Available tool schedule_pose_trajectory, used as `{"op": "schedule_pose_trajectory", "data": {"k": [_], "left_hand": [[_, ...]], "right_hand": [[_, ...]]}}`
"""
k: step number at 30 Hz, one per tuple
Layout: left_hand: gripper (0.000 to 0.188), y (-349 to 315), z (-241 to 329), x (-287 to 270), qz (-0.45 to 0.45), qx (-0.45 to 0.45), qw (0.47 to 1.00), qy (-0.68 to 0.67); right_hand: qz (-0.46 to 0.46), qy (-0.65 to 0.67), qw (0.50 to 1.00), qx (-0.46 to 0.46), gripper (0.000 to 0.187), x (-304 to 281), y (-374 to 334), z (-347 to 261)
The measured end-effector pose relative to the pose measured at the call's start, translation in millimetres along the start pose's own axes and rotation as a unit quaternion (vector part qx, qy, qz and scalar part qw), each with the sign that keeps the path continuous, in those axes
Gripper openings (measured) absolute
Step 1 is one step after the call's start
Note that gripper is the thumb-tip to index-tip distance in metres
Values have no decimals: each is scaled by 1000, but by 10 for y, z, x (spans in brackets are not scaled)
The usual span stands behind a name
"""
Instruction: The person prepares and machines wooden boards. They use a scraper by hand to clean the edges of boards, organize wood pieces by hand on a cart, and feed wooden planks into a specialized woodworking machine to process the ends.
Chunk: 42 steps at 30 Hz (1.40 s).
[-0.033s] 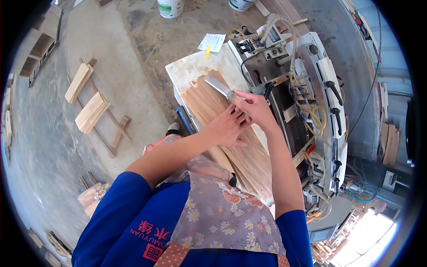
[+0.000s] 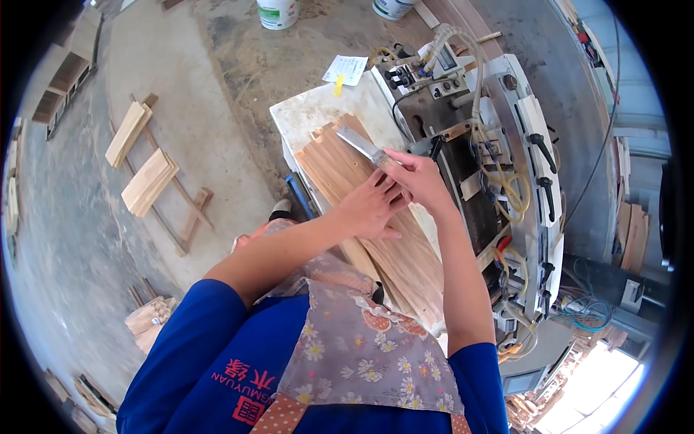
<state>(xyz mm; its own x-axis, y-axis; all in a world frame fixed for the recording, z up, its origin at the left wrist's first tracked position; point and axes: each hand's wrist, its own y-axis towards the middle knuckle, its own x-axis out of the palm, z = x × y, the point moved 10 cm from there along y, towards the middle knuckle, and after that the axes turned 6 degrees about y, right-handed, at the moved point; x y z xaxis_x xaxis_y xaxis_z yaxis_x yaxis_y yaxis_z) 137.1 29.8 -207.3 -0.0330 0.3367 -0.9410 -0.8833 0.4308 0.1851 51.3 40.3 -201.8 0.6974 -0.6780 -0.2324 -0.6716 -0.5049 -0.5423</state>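
Note:
My right hand (image 2: 416,177) is closed around the handle of a scraper (image 2: 356,141), a tool with a flat, straight metal blade. Its blade points to the far left, over the far end of a stack of brown wooden boards (image 2: 405,249). My left hand (image 2: 371,207) rests on the top board with its fingers spread, and its fingertips come close to the right hand. Beneath the boards is a pale, stained machine table (image 2: 296,112). How much of the handle lies inside the right palm is hidden.
Right of the boards stands a machine (image 2: 463,152) with hoses and black clamp levers. A paper sheet (image 2: 347,70) lies at the table's far edge. Light wood strips (image 2: 150,182) rest on floor rails at left. White buckets (image 2: 277,13) stand at the back.

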Motion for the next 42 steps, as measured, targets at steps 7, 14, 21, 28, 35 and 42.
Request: {"op": "schedule_pose_trajectory", "data": {"k": [7, 14, 21, 28, 35, 42], "left_hand": [[79, -5, 3, 15, -6, 1, 1000, 0], [82, -7, 5, 82, -36, 0, 999, 9], [80, 5, 9, 70, -74, -4, 997, 15], [80, -14, 13, 146, -74, -5, 997, 22], [79, 4, -9, 38, -109, -19, 994, 15], [81, -35, -8, 88, -71, -15, 997, 7]], "right_hand": [[81, -205, 961, -168, 41, 50, -114, -497], [70, -309, 940, -126, 42, 75, -77, -691], [-4, -78, 997, 20, 43, 16, -58, -271], [-30, -23, 999, 26, 44, 124, 45, -97], [-66, -14, 995, 67, 44, -58, -68, -63], [-19, 16, 1000, 9, 44, 147, 105, -20]]}}
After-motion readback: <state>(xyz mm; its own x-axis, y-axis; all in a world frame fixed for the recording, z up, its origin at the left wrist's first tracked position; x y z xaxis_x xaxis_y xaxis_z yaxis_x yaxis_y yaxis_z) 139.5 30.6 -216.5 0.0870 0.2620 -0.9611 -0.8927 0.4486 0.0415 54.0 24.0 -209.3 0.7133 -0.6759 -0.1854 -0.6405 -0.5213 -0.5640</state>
